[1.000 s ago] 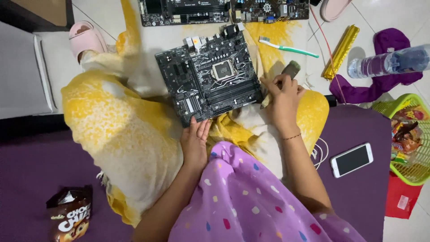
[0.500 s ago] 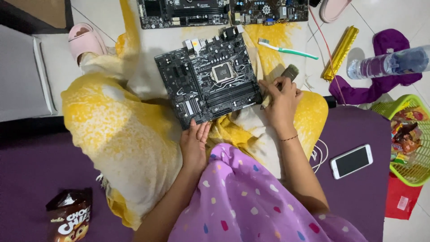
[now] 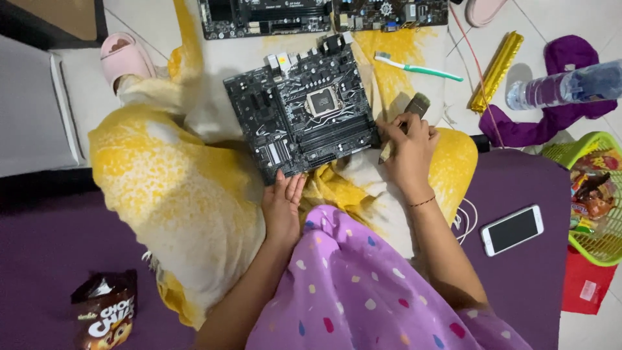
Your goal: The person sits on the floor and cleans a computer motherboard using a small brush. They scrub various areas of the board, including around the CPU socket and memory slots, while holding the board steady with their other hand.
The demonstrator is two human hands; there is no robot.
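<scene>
Left hand (image 3: 282, 206): forearm comes up from the lower middle; palm under the near edge of the motherboard (image 3: 301, 114), fingers (image 3: 289, 183) curled up against that edge, gripping it.
Right hand (image 3: 407, 148): wrist bent inward, fingers (image 3: 395, 129) clenched round the handle of a small brush (image 3: 407, 120), whose bristle end points up and to the right, just beside the board's right edge.
Motherboard: black, square, tilted, resting on the yellow-and-white cloth (image 3: 175, 188) over the person's lap.
Snack bag (image 3: 103, 310): dark brown, crumpled, printed front, on the purple mat at lower left.
Red packet (image 3: 586, 288): flat, with a small white label, lower right beside the green basket (image 3: 606, 243).
Gold wrapper (image 3: 495, 71): long, shiny, on the floor tiles near the toothbrush (image 3: 418, 67).
Bottle (image 3: 564, 85): clear plastic, lying on its side on purple fabric.
</scene>
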